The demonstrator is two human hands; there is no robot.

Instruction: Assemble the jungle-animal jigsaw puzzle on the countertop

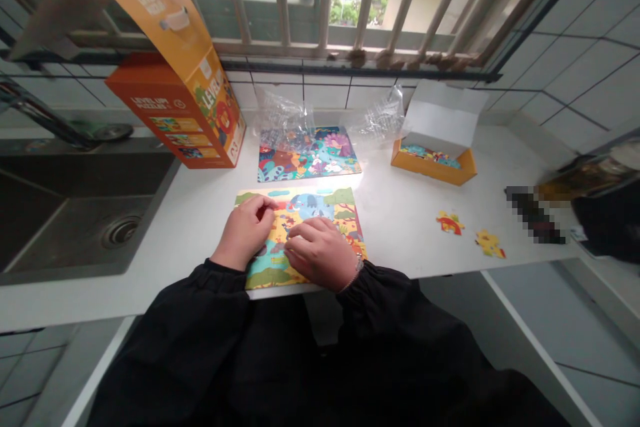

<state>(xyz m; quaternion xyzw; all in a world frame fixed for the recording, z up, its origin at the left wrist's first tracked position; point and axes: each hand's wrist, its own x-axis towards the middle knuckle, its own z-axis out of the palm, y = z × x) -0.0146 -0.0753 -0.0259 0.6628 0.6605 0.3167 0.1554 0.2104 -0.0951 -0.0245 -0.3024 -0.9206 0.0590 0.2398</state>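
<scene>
A colourful jigsaw puzzle [320, 207] lies flat at the near edge of the white counter [400, 207]. My left hand [245, 230] rests on the puzzle's left part, fingers curled and pressed down. My right hand [320, 250] lies on its middle, fingers bent and pressing the surface; whether a piece is under them is hidden. A second finished puzzle [307, 155] lies behind it. Two loose pieces [450, 222] [490, 243] sit on the counter to the right.
An open orange puzzle box [180, 107] stands at the back left, its lid raised. A small orange tray box [435, 163] with pieces sits at the back right, beside crumpled clear bags [285, 117]. A steel sink [75, 213] is left. Dark objects [605, 207] lie far right.
</scene>
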